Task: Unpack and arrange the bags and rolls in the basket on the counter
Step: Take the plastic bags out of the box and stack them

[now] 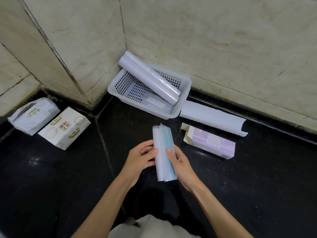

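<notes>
- Far left on the black counter [51,177]: two white paper packets [48,123] lie side by side against the tiled wall, well apart from my work.
- Centre, in front of me: my left hand [139,158] curls its fingers against the left edge of a stack of folded plastic bags [163,153], thumb on top, steadying it.
- The stack itself, clear with a blue-green tint along one side, is held above the counter, its long side pointing away from me toward the basket.
- My right hand [181,166] grips the stack's right edge, thumb laid across the top.
- My read: the bags are light, limp and slick, likely to fan out or slide apart, so they want a pinch across the full thickness at the middle, both edges squared.
- Behind, in the corner: the white perforated basket [184,83] holds a long pale roll [151,78] propped slantwise over its rim, and a flat clear packet [155,102] on its floor.
- Right of the basket: a curled white sheet [214,117] lies on the counter along the wall.
- Nearer me, far right: an opened lilac carton [210,143], flap up, lies on its side.
</notes>
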Demonstrator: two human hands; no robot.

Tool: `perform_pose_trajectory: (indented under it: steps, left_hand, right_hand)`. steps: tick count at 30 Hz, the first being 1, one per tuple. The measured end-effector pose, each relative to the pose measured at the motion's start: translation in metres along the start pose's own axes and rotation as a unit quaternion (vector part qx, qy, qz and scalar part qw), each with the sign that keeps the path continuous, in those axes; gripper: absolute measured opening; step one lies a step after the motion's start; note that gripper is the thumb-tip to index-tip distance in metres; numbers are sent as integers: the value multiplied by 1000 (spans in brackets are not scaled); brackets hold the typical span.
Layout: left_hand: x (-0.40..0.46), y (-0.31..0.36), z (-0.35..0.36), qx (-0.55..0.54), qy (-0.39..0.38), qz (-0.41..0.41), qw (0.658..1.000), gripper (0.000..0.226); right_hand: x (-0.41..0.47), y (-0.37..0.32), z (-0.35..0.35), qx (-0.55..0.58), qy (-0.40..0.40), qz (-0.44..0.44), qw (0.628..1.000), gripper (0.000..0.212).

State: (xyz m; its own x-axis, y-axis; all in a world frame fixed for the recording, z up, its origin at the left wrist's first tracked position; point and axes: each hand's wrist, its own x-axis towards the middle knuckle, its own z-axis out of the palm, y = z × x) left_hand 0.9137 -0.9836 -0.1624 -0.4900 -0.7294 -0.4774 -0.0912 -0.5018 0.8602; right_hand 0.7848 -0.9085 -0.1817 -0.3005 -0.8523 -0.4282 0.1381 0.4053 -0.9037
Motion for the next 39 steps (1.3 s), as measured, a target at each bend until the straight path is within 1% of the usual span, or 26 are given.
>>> perform_pose_trajectory:
  steps: [3, 5, 9, 11, 14, 17, 20, 23, 27, 30, 33, 35, 39]
  left_hand:
    - [-1, -1, 4, 8, -5, -6, 1000, 30]
    - [-1, -4, 6, 29, 2, -3, 1000, 31]
    - [-3, -8, 9, 78, 15, 26, 997, 32]
    - [-3, -10, 9, 124, 21, 43, 991, 32]
    - [-2, -12, 9, 166, 21, 50, 985, 36]
    - [-3, -13, 9, 182, 25, 49, 982, 39]
    - [-4, -14, 8, 212, 28, 58, 975, 46]
    - [-4, -15, 11, 234, 35, 73, 969, 48]
    - [-2, -17, 10, 247, 79, 75, 963, 55]
    - [0, -21, 4, 256, 115, 70, 957, 49]
    - [0, -25, 3, 273, 108, 50, 955, 45]
    - [0, -27, 5, 295, 100, 33, 950, 51]
    - [3, -28, 5, 323, 98, 15, 941, 63]
  right_hand:
    - [-2, 0, 3, -2, -8, -6, 1000, 39]
    - [-4, -2, 5, 7, -28, -1, 1000, 45]
    - [-6, -7, 5, 11, -59, 6, 998, 66]
    - [-5, -8, 5, 15, -62, 20, 998, 69]
    - [-3, -7, 6, 24, -57, 36, 997, 63]
    - [-1, -5, 5, 84, -37, 70, 993, 50]
    - [-1, -6, 3, 125, -43, 94, 987, 43]
    - [-1, -5, 2, 126, -54, 100, 985, 39]
    - [1, -6, -2, 135, -27, 132, 982, 32]
    - [2, -8, -5, 146, -14, 152, 977, 30]
    - [2, -9, -5, 134, 2, 167, 977, 29]
    - [1, -9, -4, 118, 3, 170, 978, 27]
    - [-2, -9, -2, 113, -29, 160, 980, 26]
